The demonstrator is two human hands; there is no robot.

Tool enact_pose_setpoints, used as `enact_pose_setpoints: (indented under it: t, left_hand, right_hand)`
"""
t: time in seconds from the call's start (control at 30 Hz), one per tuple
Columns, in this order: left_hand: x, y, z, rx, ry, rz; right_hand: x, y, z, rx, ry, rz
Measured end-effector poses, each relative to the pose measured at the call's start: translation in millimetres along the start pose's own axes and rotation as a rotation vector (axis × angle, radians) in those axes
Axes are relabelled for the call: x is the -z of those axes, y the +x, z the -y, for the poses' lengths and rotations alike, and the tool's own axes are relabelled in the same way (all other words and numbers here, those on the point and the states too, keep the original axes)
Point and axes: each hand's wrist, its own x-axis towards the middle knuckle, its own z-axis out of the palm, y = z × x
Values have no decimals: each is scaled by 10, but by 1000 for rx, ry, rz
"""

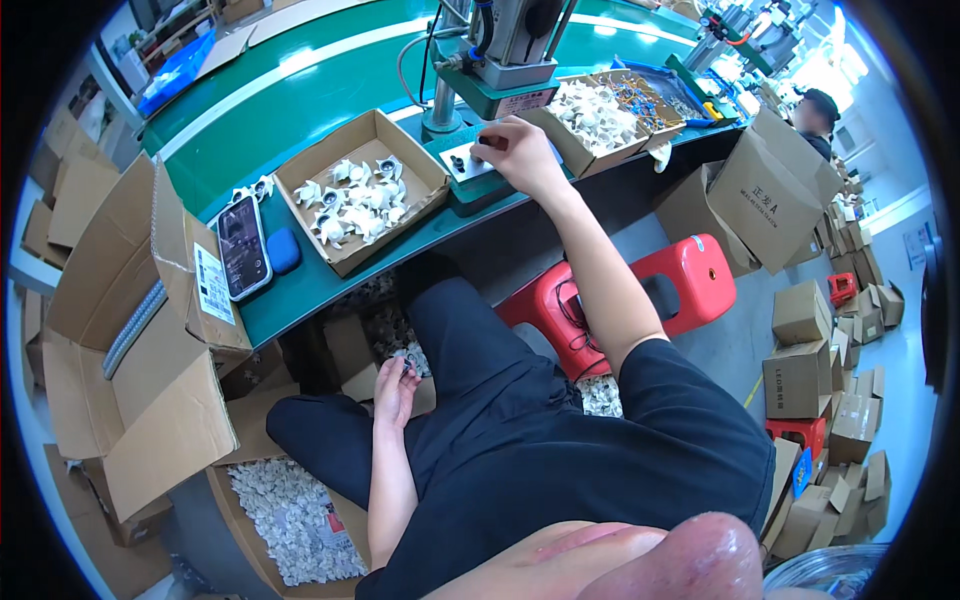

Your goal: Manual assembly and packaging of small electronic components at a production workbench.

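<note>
My right hand (522, 158) reaches over the bench to a pale metal plate (461, 160) under a bench press (510, 75). Its fingers are pinched around a small dark part at the plate's right end. A second dark fitting (457, 163) stands on the plate's left. Low beside my thigh, my left hand (395, 393) is closed, with a small white and dark piece at its fingertips, too small to name. A shallow cardboard box (435, 183) of white finned impellers (362, 205), some with dark centres, lies left of the press.
Right of the press stands a box (597, 160) of white parts and coloured wires. A phone (243, 247) and blue case (284, 250) lie at the bench's left. Below are a carton of white pieces (290, 520) and red stools (690, 285). A person (817, 115) sits far right.
</note>
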Motion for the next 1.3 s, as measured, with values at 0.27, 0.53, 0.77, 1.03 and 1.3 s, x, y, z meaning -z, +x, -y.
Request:
enact_pose_setpoints:
  t: [0.27, 0.53, 0.77, 1.03, 1.3]
  left_hand:
    - [101, 241, 142, 71, 106, 23]
    - [123, 211, 104, 59, 154, -47]
    - [54, 271, 133, 90, 215, -44]
    - [75, 214, 91, 79, 262, -65]
    - [142, 247, 147, 95, 285, -58]
  right_hand:
    - [192, 237, 98, -15, -176, 338]
    - [1088, 560, -1163, -265, -884, 84]
    - [1160, 673, -1246, -213, -828, 89]
    - [1181, 611, -1202, -357, -842, 86]
    - [1492, 664, -1377, -287, -623, 111]
